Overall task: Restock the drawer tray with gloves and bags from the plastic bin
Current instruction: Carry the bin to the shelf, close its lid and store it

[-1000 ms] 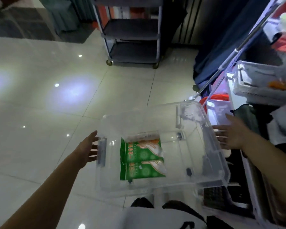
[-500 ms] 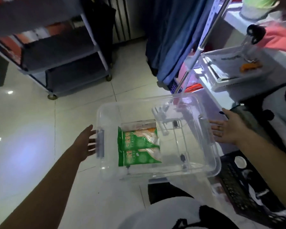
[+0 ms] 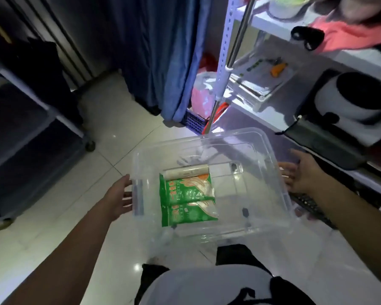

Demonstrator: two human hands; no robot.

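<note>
Bridging left grip, right grip: bin

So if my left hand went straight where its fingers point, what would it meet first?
The bluish latch on the clear plastic bin; the left hand looks almost touching it, depth unclear.

I see pale floor tiles bearing a dark wheeled cart and a blue crate; the white shelf carries the drawer tray.

Green packets' print unreadable, cart cut off at left edge
</note>
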